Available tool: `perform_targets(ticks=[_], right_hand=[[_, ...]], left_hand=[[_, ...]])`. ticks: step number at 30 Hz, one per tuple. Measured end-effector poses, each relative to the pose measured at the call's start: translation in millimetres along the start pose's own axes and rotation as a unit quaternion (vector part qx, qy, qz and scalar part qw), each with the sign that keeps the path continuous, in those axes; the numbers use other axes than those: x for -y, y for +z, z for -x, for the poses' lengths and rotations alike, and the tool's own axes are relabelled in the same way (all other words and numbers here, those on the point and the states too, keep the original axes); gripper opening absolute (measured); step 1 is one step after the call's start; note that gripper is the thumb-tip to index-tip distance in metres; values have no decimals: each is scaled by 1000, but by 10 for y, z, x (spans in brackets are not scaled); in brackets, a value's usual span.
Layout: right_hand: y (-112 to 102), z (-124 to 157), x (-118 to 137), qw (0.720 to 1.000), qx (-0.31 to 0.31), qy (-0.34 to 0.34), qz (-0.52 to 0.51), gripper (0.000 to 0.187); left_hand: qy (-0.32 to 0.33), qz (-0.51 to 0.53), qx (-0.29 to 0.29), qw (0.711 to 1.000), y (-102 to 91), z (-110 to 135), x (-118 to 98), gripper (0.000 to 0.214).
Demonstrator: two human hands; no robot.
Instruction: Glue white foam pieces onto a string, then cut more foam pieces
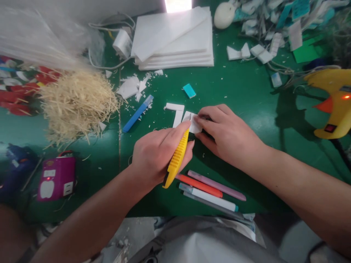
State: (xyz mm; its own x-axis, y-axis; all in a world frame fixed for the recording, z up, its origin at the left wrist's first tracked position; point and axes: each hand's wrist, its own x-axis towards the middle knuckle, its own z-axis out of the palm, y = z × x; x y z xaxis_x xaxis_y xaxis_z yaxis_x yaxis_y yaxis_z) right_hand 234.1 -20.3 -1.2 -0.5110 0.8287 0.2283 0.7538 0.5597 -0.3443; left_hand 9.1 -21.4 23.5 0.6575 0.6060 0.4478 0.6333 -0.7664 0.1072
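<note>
My left hand point(156, 151) is wrapped round a yellow utility knife point(177, 159), its blade tip at a small white foam-board piece point(194, 126). The fingers of my right hand point(229, 133) press that piece from the right, with their tips on its edge. Just left of it lies a white strip cut in an angled shape point(178, 114). A small turquoise block point(189, 90) rests farther back. Between the straw and my left hand is a blue stick-like piece point(138, 114).
White boards point(175, 40) are stacked at the back. Straw point(79, 106) and a magenta power box point(56, 179) stand left. A yellow glue gun point(333, 102) is at right, below scraps point(263, 53). Several pens point(216, 185) lie near the front edge.
</note>
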Motion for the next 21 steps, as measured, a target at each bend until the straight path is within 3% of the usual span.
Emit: perform_targets(ticks=[13, 21], right_hand=[[0, 10, 5, 1000, -4, 1, -3, 29], [-2, 12, 26, 1000, -4, -3, 19, 31]], left_hand=[[16, -2, -13, 1000, -55, -2, -19, 49], [23, -2, -19, 1000, -115, -4, -60, 44]])
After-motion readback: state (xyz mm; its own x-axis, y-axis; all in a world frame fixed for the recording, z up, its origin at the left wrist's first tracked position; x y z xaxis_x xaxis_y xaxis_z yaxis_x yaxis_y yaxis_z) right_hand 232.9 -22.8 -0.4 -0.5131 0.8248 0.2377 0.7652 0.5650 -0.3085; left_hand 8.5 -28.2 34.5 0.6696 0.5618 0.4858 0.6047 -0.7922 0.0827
